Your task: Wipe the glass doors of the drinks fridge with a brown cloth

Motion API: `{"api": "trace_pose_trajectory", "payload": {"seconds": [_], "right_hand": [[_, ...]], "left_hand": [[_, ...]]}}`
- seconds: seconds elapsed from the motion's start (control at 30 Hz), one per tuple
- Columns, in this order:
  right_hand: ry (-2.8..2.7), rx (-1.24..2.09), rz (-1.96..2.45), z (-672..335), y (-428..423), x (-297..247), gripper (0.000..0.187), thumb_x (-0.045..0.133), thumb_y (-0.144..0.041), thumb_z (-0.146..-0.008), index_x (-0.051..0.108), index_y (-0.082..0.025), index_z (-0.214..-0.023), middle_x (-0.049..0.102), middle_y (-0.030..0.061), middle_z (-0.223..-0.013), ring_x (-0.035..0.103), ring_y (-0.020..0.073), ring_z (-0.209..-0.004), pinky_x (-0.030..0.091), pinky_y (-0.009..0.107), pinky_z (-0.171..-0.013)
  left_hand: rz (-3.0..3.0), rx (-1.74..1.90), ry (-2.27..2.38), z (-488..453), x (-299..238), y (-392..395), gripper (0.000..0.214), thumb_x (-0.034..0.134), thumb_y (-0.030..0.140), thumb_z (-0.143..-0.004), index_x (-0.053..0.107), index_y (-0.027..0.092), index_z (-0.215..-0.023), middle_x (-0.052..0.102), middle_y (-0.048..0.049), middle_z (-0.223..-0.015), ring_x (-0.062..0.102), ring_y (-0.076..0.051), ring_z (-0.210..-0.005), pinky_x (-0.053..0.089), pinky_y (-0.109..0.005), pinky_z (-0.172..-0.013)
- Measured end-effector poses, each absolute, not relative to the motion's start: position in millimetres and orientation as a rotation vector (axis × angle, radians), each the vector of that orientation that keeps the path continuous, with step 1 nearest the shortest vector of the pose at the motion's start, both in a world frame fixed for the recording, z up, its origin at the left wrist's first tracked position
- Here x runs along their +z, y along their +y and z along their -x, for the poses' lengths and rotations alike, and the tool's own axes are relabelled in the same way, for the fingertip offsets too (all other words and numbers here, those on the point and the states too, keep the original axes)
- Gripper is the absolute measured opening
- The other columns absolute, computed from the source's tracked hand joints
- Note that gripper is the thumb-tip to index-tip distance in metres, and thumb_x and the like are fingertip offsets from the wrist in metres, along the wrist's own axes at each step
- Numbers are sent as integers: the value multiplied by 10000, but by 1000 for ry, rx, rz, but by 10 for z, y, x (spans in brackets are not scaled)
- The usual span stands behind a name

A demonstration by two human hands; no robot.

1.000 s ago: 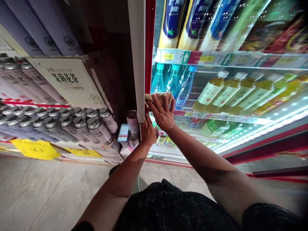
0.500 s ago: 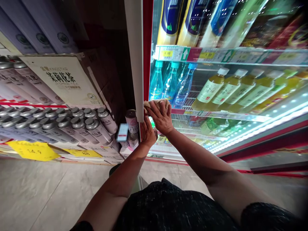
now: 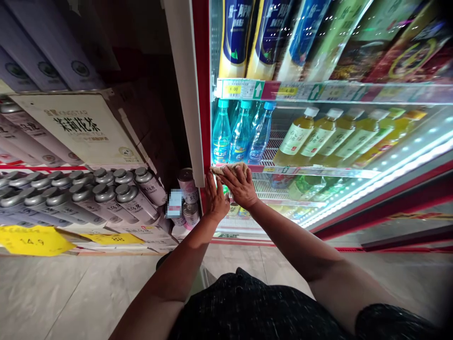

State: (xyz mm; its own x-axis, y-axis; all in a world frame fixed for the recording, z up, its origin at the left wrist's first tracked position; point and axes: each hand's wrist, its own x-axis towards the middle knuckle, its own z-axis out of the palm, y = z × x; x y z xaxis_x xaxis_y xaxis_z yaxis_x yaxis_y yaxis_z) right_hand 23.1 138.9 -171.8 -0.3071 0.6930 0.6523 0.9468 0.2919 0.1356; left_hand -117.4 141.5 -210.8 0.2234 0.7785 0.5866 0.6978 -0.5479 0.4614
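Note:
My right hand lies over a folded tan cloth, pressing it against the front of a lit drinks fridge, just below the blue bottles. Its fingers rest on the cloth and curve slightly. Beside it, lower and to the left, is my left hand, its fingers stretched upward along the red frame at the fridge's left edge. I see nothing held in the left hand. Part of the cloth is hidden under the right fingers.
Left of the fridge, silver-topped cans stand in rows beneath a white carton. Yellow price cards hang from the lower shelf. Yellow-green drink bottles fill the fridge shelf to the right. Grey floor tiles lie below.
The view has shifted, so the fridge and shelves sit lower and further left. Against the bottles, my right hand and the cloth have moved slightly right and down; the left hand stays by the frame.

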Motion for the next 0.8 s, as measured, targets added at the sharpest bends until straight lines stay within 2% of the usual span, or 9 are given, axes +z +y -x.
{"api": "trace_pose_trajectory", "payload": {"seconds": [0.1, 0.2, 0.3, 0.5, 0.67, 0.8], "right_hand": [[-2106, -737, 1452, -335, 1337, -1749, 614, 505, -202, -987, 426, -411, -1559, 526, -34, -1573, 309, 258, -1559, 84, 559, -1315], [-1936, -812, 1512, -431, 1351, -1658, 615, 508, -236, -994, 398, -401, -1576, 445, -23, -1633, 170, 294, -1601, 28, 617, -1298], [-1841, -874, 1516, -529, 1346, -1649, 605, 529, -279, -989, 413, -386, -1574, 412, -14, -1653, 52, 309, -1615, 7, 649, -1285], [-1999, -866, 1464, -736, 1189, -1777, 602, 503, -191, -967, 478, -390, -1535, 521, -16, -1580, 161, 272, -1604, 51, 619, -1297], [-1805, -852, 1548, -890, 1233, -1513, 596, 510, -284, -997, 412, -377, -1577, 399, -6, -1660, 19, 319, -1615, 14, 684, -1272], [-1842, -823, 1559, -1037, 1183, -1623, 583, 548, -288, -983, 456, -404, -1547, 408, -22, -1654, 8, 309, -1616, 32, 683, -1274]], "left_hand": [[-2400, 1258, 1435, 1167, -2072, 1398, 889, 641, 159, -834, 204, 84, -1605, 20, -285, -1700, -35, -393, -1587, 122, -676, -1256], [-2447, 1331, 1374, 1102, -1965, 1393, 870, 641, 187, -848, 220, 94, -1605, 23, -263, -1708, -113, -389, -1575, 44, -701, -1248], [-2497, 1319, 1324, 999, -1864, 1393, 863, 647, 158, -829, 257, 114, -1597, 50, -243, -1713, -122, -381, -1574, -5, -709, -1243], [-2480, 1239, 1345, 862, -1823, 1345, 810, 640, 129, -815, 334, 110, -1565, 86, -251, -1707, -60, -394, -1581, 33, -712, -1245], [-2471, 1297, 1330, 694, -1696, 1310, 859, 650, 147, -807, 302, 147, -1593, 72, -200, -1720, -118, -353, -1577, -16, -685, -1252], [-2488, 1269, 1334, 562, -1662, 1270, 854, 652, 141, -791, 337, 164, -1585, 91, -178, -1721, -130, -352, -1573, -55, -701, -1235]]}}
